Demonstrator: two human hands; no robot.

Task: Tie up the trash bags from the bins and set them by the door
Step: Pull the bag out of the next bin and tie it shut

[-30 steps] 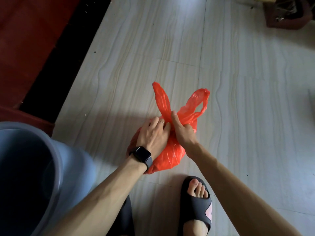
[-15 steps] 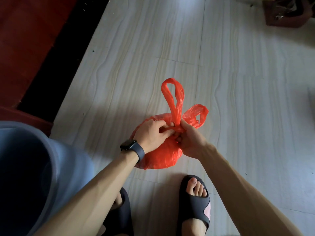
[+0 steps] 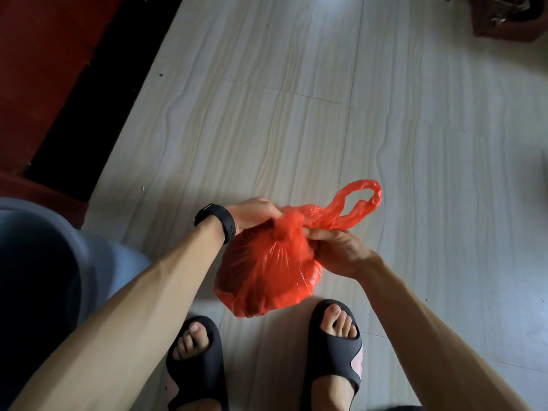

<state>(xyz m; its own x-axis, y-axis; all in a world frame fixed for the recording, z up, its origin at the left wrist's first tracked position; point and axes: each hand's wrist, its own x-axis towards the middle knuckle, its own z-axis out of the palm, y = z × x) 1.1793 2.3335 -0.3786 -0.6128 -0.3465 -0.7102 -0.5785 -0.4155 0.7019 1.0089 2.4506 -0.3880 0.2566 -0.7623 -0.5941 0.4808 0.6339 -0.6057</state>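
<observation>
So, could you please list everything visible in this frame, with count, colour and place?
trash bag: one, red-orange, centre, neck gathered, handle loop trailing right
bin: one, blue-grey, lower left
floor: pale wood-grain tiles, throughout
raised surface: dark red with black edge, upper left
brown object: one, top right corner, unclear
slippers: two, black, bottom centre
watch: one, black, left wrist
left hand: on bag's neck
right hand: gripping the neck beside the loop
</observation>
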